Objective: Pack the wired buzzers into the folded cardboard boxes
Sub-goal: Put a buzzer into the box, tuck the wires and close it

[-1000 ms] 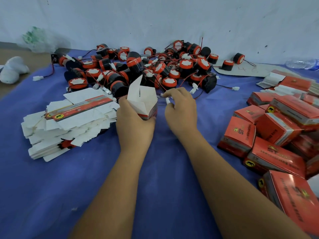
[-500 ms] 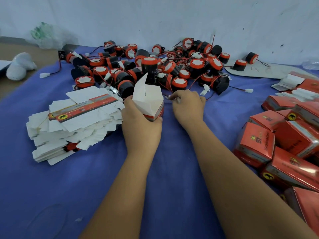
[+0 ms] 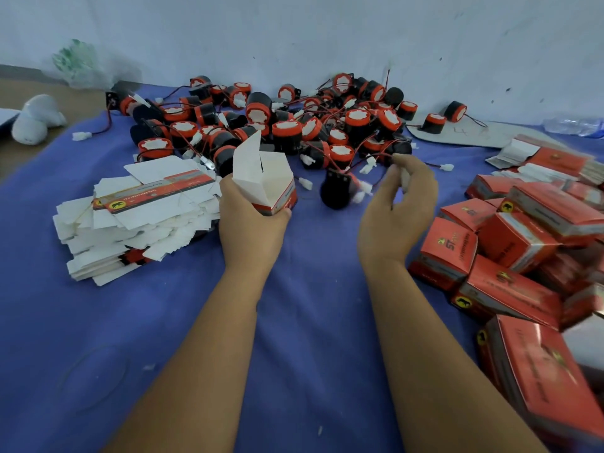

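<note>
Blue cloth (image 3: 294,338) covers the work surface, set against a pale wall (image 3: 294,34). At the far side lies a heap of buzzers (image 3: 287,125), black bodies with red caps, their red and black wires tangled. My left hand (image 3: 251,223) grips an open box (image 3: 264,181), fingers curled round its lower part, top flaps standing up. My right hand (image 3: 397,210) is raised just beside it, thumb and fingers pinching the wire (image 3: 376,156) of one buzzer (image 3: 336,189), which hangs blurred between box and hand, above the cloth. Left of the box sits a stack of flat cartons (image 3: 140,217), white sides up. Closed red boxes (image 3: 516,256) are piled at the right edge.
</note>
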### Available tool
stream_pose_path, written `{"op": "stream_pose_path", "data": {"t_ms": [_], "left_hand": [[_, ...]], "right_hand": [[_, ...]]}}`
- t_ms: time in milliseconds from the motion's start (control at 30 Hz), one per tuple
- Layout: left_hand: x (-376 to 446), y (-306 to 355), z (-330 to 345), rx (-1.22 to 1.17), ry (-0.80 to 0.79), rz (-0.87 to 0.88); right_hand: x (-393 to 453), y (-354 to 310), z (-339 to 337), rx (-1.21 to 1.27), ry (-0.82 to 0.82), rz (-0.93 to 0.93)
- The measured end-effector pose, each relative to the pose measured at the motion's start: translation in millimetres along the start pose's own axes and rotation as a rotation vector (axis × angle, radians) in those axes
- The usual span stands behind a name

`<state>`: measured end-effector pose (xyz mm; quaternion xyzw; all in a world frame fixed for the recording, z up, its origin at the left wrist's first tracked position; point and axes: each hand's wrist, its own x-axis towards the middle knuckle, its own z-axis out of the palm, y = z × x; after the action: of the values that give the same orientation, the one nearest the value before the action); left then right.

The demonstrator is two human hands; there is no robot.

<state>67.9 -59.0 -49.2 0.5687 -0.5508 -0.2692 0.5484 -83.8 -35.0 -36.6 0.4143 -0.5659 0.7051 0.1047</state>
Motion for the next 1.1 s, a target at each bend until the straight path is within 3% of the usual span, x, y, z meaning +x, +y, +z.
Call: {"op": "stream_pose_path", "data": {"t_ms": [200, 333, 500, 600, 700, 767, 833, 900, 967, 1033, 1100], "left_hand": [[-1, -2, -1, -0.008, -0.022, 0.009], [0, -3, 0, -0.025, -0.051, 0.012], [3, -5, 1, -0.024, -0.071, 0.019], [4, -5, 1, -0.010, -0.058, 0.024], [4, -5, 2, 0.026, -0.045, 0.025], [4, -6, 3, 0.044, -0.047, 0.027], [4, -7, 3, 0.054, -0.053, 0.031], [3, -6, 4, 0.061, -0.070, 0.036], [2, -5, 4, 0.064, -0.085, 0.044], [1, -5, 4, 0.058, -0.094, 0.049], [-1, -4, 3, 0.051, -0.102, 0.049]], "right_hand": [[4, -9, -11, -0.184, 0.122, -0.001], [-3, -13, -12, 0.202, -0.136, 0.119], [-14, -18, -6, 0.200, -0.252, 0.221], [-10, -22, -9, 0.465, -0.158, 0.311], [-1, -27, -10, 0.578, -0.058, 0.389], [3, -28, -10, 0.564, 0.084, 0.485], [7, -23, -9, 0.392, 0.203, 0.514], [13, -19, -11, 0.095, 0.243, 0.393], [17, -16, -14, -0.263, 0.205, 0.052], [13, -15, -13, -0.534, 0.018, -0.323], [4, -17, -10, -0.746, -0.245, -0.541]]}}
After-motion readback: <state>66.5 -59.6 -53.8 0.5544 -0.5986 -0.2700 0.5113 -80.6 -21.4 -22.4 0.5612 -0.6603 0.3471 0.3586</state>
